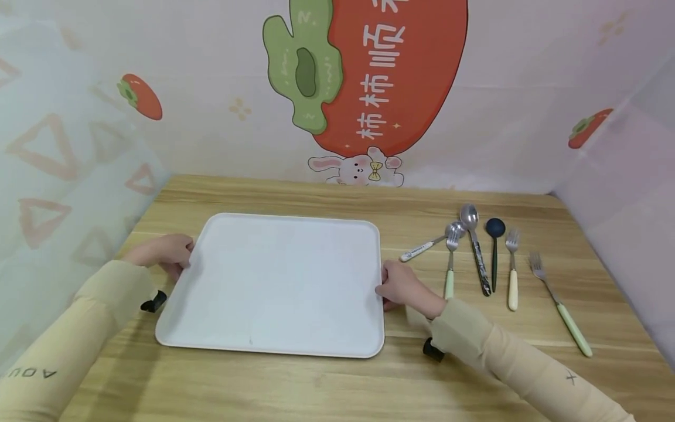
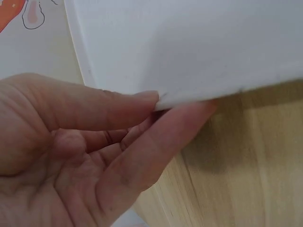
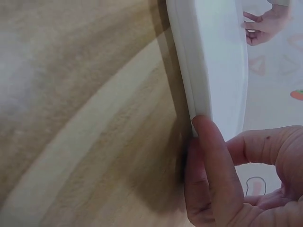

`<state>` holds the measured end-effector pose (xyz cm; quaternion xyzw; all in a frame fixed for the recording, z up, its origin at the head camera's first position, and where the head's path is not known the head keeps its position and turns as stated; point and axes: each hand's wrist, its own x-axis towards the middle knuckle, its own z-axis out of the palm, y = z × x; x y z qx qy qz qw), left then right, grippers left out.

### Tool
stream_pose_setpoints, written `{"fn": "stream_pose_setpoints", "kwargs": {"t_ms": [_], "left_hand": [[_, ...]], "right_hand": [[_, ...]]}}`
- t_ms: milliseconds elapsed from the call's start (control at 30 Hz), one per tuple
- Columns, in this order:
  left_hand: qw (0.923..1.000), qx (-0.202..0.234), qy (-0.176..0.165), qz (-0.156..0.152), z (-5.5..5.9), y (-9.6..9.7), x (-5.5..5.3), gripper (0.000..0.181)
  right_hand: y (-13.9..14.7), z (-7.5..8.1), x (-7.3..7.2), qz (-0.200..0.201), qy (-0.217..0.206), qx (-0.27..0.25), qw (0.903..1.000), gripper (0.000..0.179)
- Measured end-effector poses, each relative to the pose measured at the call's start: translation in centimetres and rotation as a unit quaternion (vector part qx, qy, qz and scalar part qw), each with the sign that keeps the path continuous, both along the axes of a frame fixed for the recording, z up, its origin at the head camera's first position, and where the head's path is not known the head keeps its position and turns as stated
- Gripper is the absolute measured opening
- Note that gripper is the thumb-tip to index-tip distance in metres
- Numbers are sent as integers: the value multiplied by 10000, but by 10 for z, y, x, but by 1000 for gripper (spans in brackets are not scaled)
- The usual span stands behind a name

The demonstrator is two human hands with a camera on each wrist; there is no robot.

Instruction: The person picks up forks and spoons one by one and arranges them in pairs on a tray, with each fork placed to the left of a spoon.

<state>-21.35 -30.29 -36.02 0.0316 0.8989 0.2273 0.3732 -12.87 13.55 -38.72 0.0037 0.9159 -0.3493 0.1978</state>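
Note:
A white rectangular tray (image 1: 274, 284) with rounded corners and a low rim spans the middle of the wooden table, nothing lying in it. My left hand (image 1: 171, 252) pinches its left rim; in the left wrist view the thumb (image 2: 135, 106) lies on top and fingers (image 2: 161, 146) reach beneath the edge. On the opposite side, my right hand (image 1: 406, 288) pinches the right rim. The right wrist view has those fingers (image 3: 215, 161) against the tray's outer side (image 3: 189, 61), with shadow on the wood below. The right thumb's tip is partly hidden there.
Right of the tray lie a white-handled spoon (image 1: 419, 251), a green-handled fork (image 1: 450, 278), a larger spoon (image 1: 478, 258), a black spoon (image 1: 494, 227), a cream-handled fork (image 1: 512, 288) and another green-handled fork (image 1: 572, 328). Printed cloth walls (image 1: 211, 146) enclose the table's back and sides.

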Motion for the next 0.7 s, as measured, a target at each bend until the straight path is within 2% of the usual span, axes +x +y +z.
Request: {"fn": "stream_pose_setpoints", "kwargs": {"t_ms": [200,467,700], "left_hand": [[9980,330,-525,118,-1,1,7,17],[9926,699,-963,248,-1,1,15,28],[9904,894,-1024,240,-8,-3,18,23]], "right_hand": [[4,-1,9,-78,-151,-364,9992,14],[10,0,22,19,-102,-579,9983,12],[16,-1,29,-195,-308,-877,9955,11]]}}
